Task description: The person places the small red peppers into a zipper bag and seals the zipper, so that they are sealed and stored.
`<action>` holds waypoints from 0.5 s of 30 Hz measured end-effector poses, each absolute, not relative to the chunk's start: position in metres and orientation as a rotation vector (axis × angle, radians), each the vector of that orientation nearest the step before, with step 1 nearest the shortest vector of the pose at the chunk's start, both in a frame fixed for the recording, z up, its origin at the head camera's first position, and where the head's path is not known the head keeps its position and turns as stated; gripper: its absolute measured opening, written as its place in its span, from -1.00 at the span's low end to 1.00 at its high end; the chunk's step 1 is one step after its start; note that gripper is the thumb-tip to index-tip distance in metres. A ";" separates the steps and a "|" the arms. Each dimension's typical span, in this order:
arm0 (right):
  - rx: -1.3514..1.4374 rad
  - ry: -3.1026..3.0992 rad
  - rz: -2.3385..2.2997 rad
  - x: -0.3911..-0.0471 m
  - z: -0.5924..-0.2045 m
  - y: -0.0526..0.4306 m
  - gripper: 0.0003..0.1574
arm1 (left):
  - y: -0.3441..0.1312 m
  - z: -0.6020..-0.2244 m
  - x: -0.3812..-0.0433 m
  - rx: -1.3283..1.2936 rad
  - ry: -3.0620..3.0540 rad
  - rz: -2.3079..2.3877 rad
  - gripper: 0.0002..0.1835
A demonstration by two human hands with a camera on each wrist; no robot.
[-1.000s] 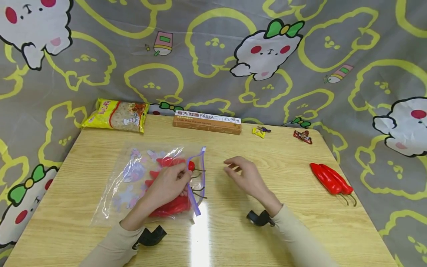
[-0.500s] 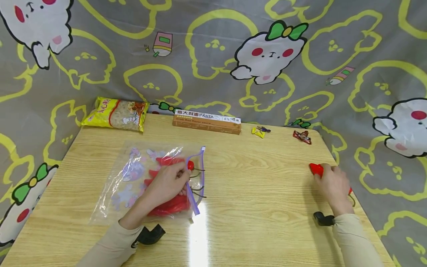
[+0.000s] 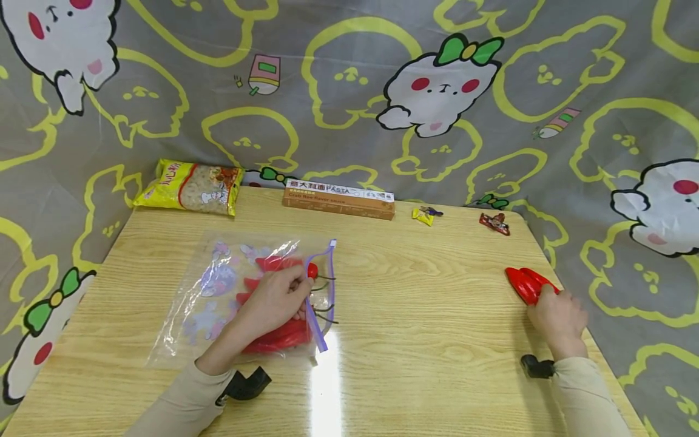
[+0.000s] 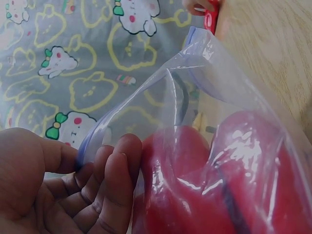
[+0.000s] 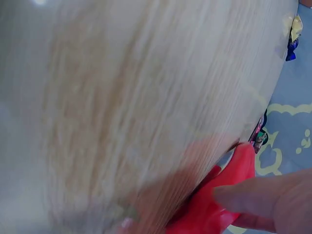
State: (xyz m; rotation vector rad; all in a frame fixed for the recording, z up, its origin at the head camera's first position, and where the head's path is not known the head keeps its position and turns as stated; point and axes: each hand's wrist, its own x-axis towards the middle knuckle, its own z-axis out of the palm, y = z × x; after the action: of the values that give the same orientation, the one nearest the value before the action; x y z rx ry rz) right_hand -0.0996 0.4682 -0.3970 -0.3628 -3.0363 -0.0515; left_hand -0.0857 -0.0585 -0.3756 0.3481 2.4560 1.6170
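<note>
My left hand [image 3: 278, 297] pinches the purple-edged mouth of a clear zip bag [image 3: 185, 297], holding it open. Inside lie several red chili peppers [image 3: 284, 337], with dark stems poking towards the mouth. Up close in the left wrist view, the bag's rim sits between thumb and fingers, with the peppers [image 4: 243, 156] behind the plastic. Over at the table's right side, my right hand [image 3: 559, 318] grips at two red chili peppers [image 3: 524, 285], covering their stem ends. From the right wrist, a finger [image 5: 273, 197] lies against a pepper's red skin [image 5: 200, 214].
Along the back edge stand a yellow food packet [image 3: 188, 187] and a pasta box [image 3: 338, 199]. Small wrapped candies, one yellow [image 3: 423, 215] and one dark red [image 3: 494, 223], lie to their right. A patterned cloth [image 3: 349, 91] hangs behind the wooden table [image 3: 426, 291].
My right hand has gone from beside the bag to the peppers at the right, then shifted slightly towards their stem ends. The left hand and bag stay put.
</note>
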 end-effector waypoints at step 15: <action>0.074 -2.937 0.545 -0.106 -0.369 0.366 -0.42 | -0.058 -0.375 -0.085 0.345 2.449 1.616 -0.78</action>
State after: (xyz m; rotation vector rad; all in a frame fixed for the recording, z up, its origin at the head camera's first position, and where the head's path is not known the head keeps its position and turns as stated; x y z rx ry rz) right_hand -0.1060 0.3663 -0.3690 0.0736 -2.9365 0.5448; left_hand -0.0853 -0.0576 -0.3753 0.3450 2.4494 1.6160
